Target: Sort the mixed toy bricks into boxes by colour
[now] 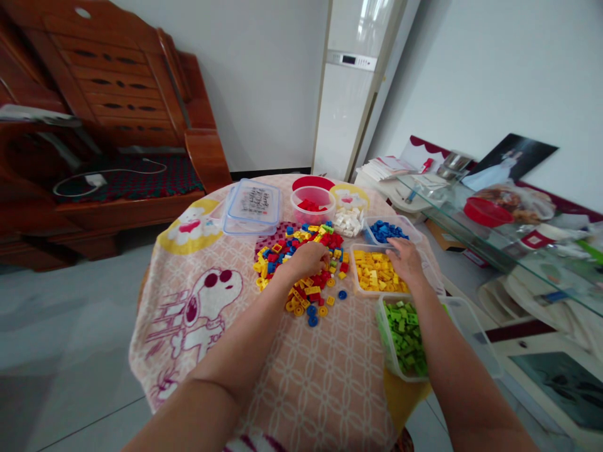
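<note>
A heap of mixed building bricks [313, 290] in red, yellow, blue and green lies on the cloth-covered table. My left hand [308, 258] is on top of this heap with its fingers curled in and pressed together; what they pinch, if anything, is hidden. Above the right side of a clear box of yellow bricks [375, 274] hovers my right hand [406, 258], fingers apart and nothing seen in them. Behind it stands a clear box of blue bricks [384, 231]. A box of green bricks [404, 333] sits nearer, partly covered by my right forearm.
A round pink tub [311, 213] with red bricks and a pile of white bricks [348, 221] stand at the back. Stacked clear lids [252, 210] lie back left. A glass shelf [509, 245] with clutter borders the table's right side; a wooden chair [113, 107] stands left.
</note>
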`<action>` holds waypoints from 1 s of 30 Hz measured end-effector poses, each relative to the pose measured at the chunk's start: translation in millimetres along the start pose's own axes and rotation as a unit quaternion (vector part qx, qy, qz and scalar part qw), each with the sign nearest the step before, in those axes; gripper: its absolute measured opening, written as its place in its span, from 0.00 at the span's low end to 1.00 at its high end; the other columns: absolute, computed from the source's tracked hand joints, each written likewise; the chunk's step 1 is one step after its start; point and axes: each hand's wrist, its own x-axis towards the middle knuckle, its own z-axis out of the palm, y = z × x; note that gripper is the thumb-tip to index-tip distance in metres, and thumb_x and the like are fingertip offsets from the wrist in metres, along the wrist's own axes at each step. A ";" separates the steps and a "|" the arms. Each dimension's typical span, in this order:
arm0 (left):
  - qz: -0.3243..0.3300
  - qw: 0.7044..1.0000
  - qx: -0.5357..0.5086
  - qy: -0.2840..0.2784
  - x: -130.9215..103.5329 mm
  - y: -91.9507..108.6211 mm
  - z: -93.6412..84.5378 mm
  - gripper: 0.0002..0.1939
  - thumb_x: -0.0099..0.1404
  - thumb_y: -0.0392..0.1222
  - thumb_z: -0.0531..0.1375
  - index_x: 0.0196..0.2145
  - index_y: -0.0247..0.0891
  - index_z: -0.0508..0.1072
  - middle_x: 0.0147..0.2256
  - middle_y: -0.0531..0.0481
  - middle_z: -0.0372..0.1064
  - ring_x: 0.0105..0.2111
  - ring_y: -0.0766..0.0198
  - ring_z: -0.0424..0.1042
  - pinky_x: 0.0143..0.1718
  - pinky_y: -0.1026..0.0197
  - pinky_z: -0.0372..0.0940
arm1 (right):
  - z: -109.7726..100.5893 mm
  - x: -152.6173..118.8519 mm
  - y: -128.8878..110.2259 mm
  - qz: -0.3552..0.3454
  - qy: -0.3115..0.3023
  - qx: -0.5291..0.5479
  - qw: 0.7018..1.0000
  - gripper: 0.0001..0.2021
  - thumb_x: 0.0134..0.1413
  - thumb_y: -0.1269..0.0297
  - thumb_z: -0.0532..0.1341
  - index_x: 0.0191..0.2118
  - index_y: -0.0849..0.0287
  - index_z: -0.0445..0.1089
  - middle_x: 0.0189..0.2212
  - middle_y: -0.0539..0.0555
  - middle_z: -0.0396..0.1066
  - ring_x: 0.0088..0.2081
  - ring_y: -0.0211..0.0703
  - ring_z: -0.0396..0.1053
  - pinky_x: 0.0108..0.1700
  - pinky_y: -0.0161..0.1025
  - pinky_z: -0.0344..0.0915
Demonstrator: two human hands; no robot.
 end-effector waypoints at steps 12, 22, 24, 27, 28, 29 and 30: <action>0.020 0.975 -0.194 0.111 5.7 17.7 5.3 0.11 0.61 0.32 0.62 0.39 0.36 0.84 0.32 0.51 0.81 0.31 0.64 0.77 0.36 0.66 0.69 | -0.3 1.4 -0.1 -0.005 0.005 0.002 1.000 0.19 0.56 0.63 0.58 0.50 0.57 0.79 0.49 0.62 0.80 0.54 0.61 0.73 0.63 0.64 0.66; 0.084 0.970 -0.201 0.109 5.1 47.8 20.1 0.17 0.65 0.31 0.61 0.49 0.38 0.83 0.42 0.48 0.83 0.37 0.63 0.80 0.41 0.65 0.71 | -3.0 1.6 -0.8 -0.005 0.000 0.006 1.000 0.18 0.56 0.63 0.58 0.50 0.57 0.79 0.49 0.62 0.80 0.54 0.60 0.73 0.62 0.64 0.66; 0.069 0.974 -0.177 0.127 4.8 40.3 11.4 0.17 0.64 0.30 0.61 0.48 0.38 0.83 0.42 0.48 0.83 0.39 0.62 0.80 0.43 0.64 0.71 | -4.0 1.9 -1.8 -0.001 -0.009 0.009 1.000 0.18 0.57 0.63 0.59 0.50 0.58 0.79 0.50 0.63 0.80 0.54 0.61 0.73 0.63 0.65 0.66; 0.017 0.984 -0.115 0.131 4.5 27.0 -1.4 0.15 0.63 0.29 0.61 0.44 0.35 0.84 0.40 0.47 0.83 0.39 0.60 0.80 0.44 0.63 0.70 | -4.5 2.2 -3.1 0.001 -0.014 0.005 1.000 0.18 0.57 0.64 0.59 0.50 0.59 0.79 0.50 0.64 0.80 0.54 0.62 0.73 0.63 0.65 0.65; -0.002 0.988 -0.091 0.124 4.2 23.6 -4.4 0.14 0.63 0.30 0.62 0.43 0.35 0.84 0.39 0.46 0.83 0.38 0.60 0.80 0.44 0.63 0.70 | -4.3 2.3 -3.3 0.001 -0.015 0.002 1.000 0.19 0.57 0.64 0.59 0.51 0.59 0.79 0.50 0.64 0.80 0.54 0.62 0.73 0.63 0.65 0.65; -0.017 0.991 -0.065 0.112 3.7 21.2 -6.6 0.12 0.63 0.31 0.62 0.42 0.35 0.84 0.38 0.46 0.83 0.38 0.59 0.80 0.44 0.62 0.70 | -3.9 2.2 -3.3 0.001 -0.014 0.001 1.000 0.19 0.57 0.64 0.59 0.51 0.60 0.79 0.50 0.64 0.80 0.54 0.62 0.73 0.63 0.65 0.65; -0.029 0.994 -0.040 0.098 3.0 19.7 -8.1 0.12 0.63 0.32 0.62 0.41 0.35 0.85 0.38 0.45 0.83 0.38 0.58 0.80 0.44 0.61 0.70 | -3.3 2.2 -3.1 0.001 -0.013 -0.001 1.000 0.19 0.57 0.64 0.59 0.51 0.60 0.79 0.50 0.64 0.80 0.54 0.62 0.73 0.63 0.65 0.65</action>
